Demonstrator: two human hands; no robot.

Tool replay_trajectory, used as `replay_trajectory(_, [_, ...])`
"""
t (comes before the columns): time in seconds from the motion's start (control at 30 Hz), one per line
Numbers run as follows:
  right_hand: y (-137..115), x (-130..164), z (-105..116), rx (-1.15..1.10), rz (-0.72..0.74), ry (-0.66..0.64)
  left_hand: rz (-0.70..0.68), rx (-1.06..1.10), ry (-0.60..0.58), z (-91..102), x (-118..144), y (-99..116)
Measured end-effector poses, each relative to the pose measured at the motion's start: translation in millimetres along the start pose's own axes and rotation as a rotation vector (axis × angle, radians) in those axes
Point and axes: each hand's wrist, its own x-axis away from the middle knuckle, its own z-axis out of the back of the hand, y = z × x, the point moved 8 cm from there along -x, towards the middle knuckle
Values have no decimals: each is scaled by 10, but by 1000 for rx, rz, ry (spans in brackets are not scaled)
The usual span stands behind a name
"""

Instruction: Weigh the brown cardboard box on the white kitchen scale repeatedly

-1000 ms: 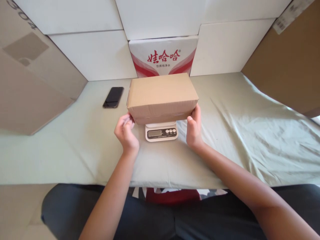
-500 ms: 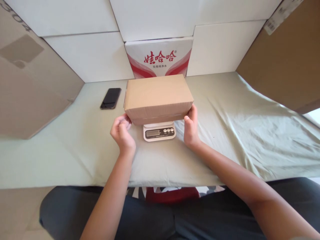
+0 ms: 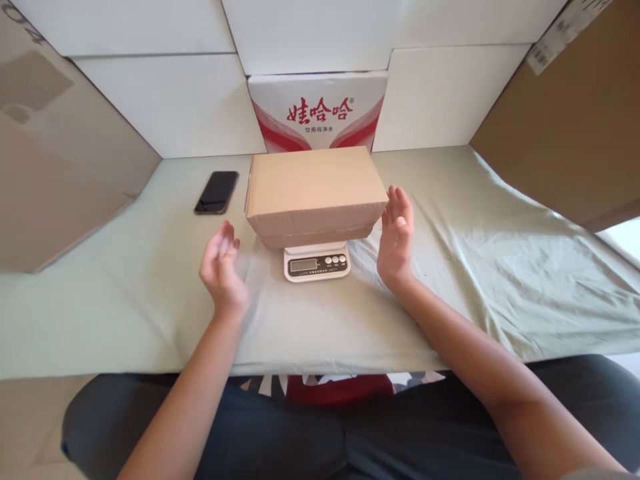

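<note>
Head view: cardboard box (image 3: pixel 315 193) sits on the scale (image 3: pixel 317 262), probably light and stiff; left hand (image 3: pixel 220 267) and right hand (image 3: pixel 397 240) open, empty, flanking its ends.

"娃哈哈" on white carton (image 3: pixel 318 110)

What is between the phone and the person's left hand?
In the head view, only bare green cloth lies between the black phone and the open left hand; the cardboard box sits further right.

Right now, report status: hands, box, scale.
Left hand open, clear of cardboard box. Right hand open, beside box's right end. Box resting on scale. Phone lies off left.
</note>
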Motion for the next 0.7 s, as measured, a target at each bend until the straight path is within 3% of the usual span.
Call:
replay_trajectory(0.17, [66,-3,-12,40,-5,-17,-5,46,-130,0,91,-78])
replay_trajectory(0.33, [54,-5,-46,-1,-16,-26,-46,25,-269,-182,169,-8])
replay_trajectory(0.7, [43,4,-187,4,9,-123,-32,70,-328,-289,181,13])
